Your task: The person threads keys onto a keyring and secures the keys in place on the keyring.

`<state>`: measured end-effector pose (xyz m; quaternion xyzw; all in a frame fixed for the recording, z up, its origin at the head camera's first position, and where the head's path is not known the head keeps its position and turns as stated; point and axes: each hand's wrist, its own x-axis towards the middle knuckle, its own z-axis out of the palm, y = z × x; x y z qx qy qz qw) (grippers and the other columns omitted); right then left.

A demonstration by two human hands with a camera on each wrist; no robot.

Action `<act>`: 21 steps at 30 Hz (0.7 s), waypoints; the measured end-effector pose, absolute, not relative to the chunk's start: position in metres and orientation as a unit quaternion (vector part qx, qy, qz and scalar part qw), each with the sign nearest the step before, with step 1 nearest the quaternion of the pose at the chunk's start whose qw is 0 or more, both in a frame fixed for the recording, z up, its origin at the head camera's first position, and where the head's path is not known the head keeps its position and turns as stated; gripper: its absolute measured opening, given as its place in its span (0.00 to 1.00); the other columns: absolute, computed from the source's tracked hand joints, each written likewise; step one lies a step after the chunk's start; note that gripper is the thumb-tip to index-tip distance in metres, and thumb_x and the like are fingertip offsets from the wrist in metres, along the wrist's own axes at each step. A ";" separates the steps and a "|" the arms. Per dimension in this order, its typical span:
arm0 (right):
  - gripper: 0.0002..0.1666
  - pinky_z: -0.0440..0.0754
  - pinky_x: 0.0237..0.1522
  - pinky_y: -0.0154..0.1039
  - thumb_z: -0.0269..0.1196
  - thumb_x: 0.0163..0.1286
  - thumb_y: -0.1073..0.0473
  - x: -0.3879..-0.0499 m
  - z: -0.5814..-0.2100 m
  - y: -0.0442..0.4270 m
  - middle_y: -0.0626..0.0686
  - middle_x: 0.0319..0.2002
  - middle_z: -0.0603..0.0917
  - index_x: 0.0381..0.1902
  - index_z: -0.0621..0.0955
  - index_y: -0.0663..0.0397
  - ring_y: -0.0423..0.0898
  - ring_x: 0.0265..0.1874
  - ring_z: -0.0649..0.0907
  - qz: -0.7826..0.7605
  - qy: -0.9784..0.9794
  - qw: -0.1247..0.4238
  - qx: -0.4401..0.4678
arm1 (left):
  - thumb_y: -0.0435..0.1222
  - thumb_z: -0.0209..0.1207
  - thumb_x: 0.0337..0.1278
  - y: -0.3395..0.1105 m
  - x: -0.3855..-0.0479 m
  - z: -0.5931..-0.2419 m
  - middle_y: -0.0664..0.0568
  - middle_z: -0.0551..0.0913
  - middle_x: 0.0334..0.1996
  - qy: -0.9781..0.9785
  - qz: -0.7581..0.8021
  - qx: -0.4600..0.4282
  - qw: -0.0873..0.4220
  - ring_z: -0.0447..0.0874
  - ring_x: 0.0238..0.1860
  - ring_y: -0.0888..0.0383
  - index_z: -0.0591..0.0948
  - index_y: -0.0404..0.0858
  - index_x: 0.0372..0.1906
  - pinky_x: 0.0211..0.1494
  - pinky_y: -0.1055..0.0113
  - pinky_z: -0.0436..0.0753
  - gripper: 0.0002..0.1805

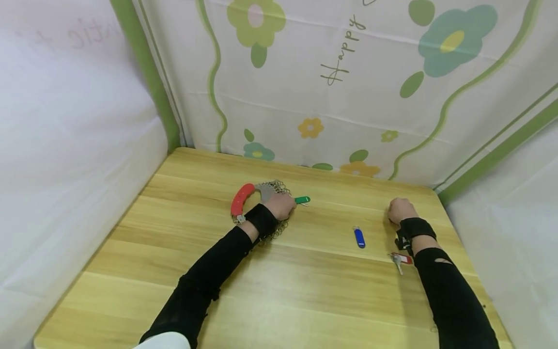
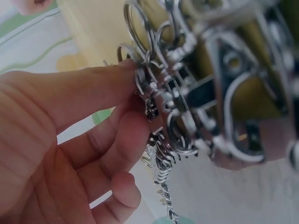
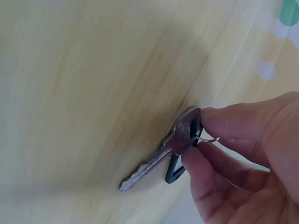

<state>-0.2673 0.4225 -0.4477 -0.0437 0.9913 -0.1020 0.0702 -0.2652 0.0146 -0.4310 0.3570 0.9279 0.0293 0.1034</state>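
Note:
My left hand [image 1: 281, 206] is over a large round key holder with a red curved grip [image 1: 241, 199] on the table. In the left wrist view, thumb and forefinger pinch one of several small metal rings [image 2: 140, 77] hanging among clips [image 2: 233, 88]. A green key tag [image 1: 302, 199] pokes out beside this hand. On the right, my right hand [image 1: 402, 211] pinches the head of a silver key [image 3: 161, 151] between thumb and fingers. A dark tag [image 3: 175, 170] lies behind the key, joined by a thin ring. The key and tag are low over the tabletop.
A blue key tag [image 1: 359, 238] lies on the wooden table [image 1: 296, 300] between the hands. Near the right forearm is a key with a red tag [image 1: 403, 259]. White fabric walls with printed flowers [image 1: 311, 127] enclose the table's back and sides.

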 end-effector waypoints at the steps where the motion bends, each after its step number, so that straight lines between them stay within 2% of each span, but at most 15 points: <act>1: 0.23 0.67 0.22 0.42 0.49 0.64 0.68 -0.268 -0.448 0.422 0.47 0.10 0.59 0.09 0.65 0.50 0.47 0.12 0.66 -0.102 0.991 0.069 -0.045 | 0.29 0.54 0.62 0.015 -0.265 -0.431 0.54 0.74 0.20 0.929 0.028 0.355 0.103 0.66 0.22 0.59 0.78 0.44 0.21 0.26 0.70 0.67 0.14; 7: 0.23 0.66 0.22 0.42 0.47 0.66 0.67 -0.268 -0.445 0.414 0.49 0.11 0.64 0.10 0.65 0.52 0.48 0.13 0.67 -0.097 0.992 0.068 -0.049 | 0.29 0.53 0.63 0.014 -0.267 -0.431 0.54 0.76 0.21 0.934 0.046 0.341 0.100 0.69 0.23 0.59 0.78 0.43 0.24 0.28 0.69 0.70 0.12; 13: 0.25 0.64 0.20 0.38 0.51 0.71 0.64 -0.266 -0.439 0.400 0.47 0.12 0.62 0.11 0.67 0.53 0.44 0.12 0.66 -0.099 0.990 0.078 -0.056 | 0.29 0.51 0.65 0.011 -0.268 -0.432 0.52 0.76 0.26 0.934 0.057 0.332 0.119 0.68 0.25 0.59 0.79 0.41 0.31 0.31 0.68 0.69 0.09; 18: 0.19 0.66 0.22 0.39 0.53 0.71 0.63 -0.264 -0.434 0.388 0.49 0.14 0.67 0.18 0.72 0.57 0.46 0.15 0.69 -0.096 0.990 0.082 -0.064 | 0.32 0.49 0.69 0.007 -0.268 -0.430 0.51 0.74 0.28 0.937 0.049 0.315 0.145 0.66 0.25 0.58 0.78 0.39 0.41 0.31 0.68 0.66 0.07; 21: 0.14 0.67 0.24 0.41 0.53 0.71 0.63 -0.263 -0.431 0.382 0.52 0.17 0.70 0.23 0.73 0.59 0.48 0.18 0.70 -0.092 0.990 0.077 -0.080 | 0.33 0.49 0.69 0.006 -0.267 -0.428 0.50 0.75 0.28 0.938 0.055 0.304 0.159 0.66 0.26 0.58 0.78 0.38 0.41 0.30 0.68 0.66 0.06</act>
